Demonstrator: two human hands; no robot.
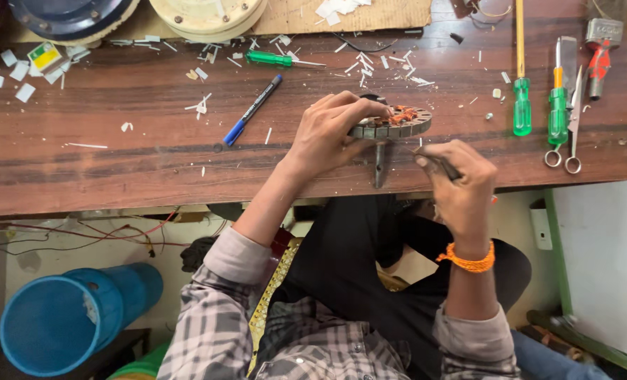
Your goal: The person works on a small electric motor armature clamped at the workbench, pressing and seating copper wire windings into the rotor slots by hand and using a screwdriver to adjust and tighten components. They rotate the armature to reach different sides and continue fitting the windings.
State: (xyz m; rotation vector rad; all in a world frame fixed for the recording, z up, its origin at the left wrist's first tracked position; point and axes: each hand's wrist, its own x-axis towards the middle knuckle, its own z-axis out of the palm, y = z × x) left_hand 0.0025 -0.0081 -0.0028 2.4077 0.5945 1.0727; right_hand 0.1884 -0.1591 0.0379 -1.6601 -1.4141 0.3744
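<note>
Left hand (pixel 327 137) grips the round motor stator (pixel 392 122) at the table's (pixel 116 162) near edge; right hand (pixel 461 179) has its fingers closed on a thin metal tool (pixel 440 165). Risk: a slip could nick the copper windings (pixel 400 115), or tip the stator off the edge.

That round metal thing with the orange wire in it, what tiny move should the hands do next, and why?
Probably ease the thin tool in the right hand forward into a slot of the round metal core. Its tip already points at the core's near edge, and the left hand grips the core steady on the wooden table.
</note>
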